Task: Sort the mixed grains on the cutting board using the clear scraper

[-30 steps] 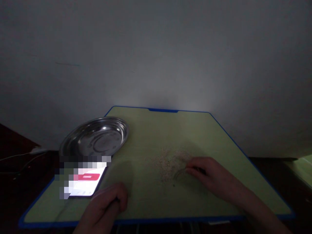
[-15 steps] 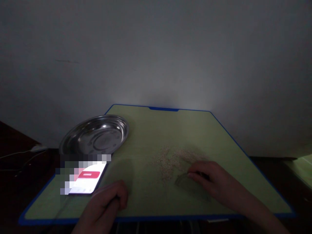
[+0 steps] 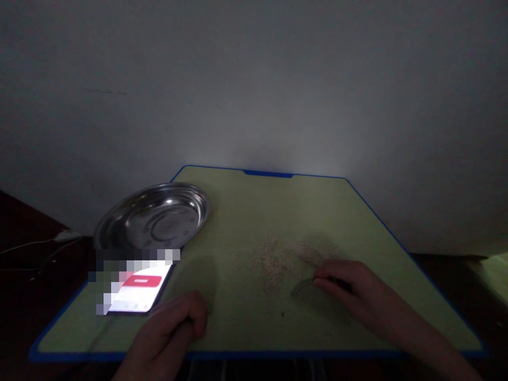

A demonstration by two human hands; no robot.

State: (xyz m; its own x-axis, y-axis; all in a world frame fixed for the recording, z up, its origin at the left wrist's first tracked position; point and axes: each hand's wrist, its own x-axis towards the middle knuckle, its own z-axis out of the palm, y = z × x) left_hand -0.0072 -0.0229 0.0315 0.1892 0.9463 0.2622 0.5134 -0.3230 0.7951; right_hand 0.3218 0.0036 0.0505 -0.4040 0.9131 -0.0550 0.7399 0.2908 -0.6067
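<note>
A light green board with a blue rim (image 3: 254,211) lies in front of me in dim light. Fine pale grains (image 3: 278,259) are scattered over its middle. My right hand (image 3: 353,288) rests on the board just right of the grains, fingers closed on a thin curved piece I cannot make out, its edge touching the surface. My left hand (image 3: 170,328) lies at the near edge with its fingers curled under, next to a lit phone (image 3: 137,291).
A shallow steel plate (image 3: 154,219) sits on the board's far left corner. White cables (image 3: 35,246) run across the dark surface at the left. A plain wall rises close behind the board. A second pale green edge (image 3: 496,270) shows at the far right.
My right hand has slid a little to the right and toward me with the curved piece. The view has tilted slightly. My left hand stays in place.
</note>
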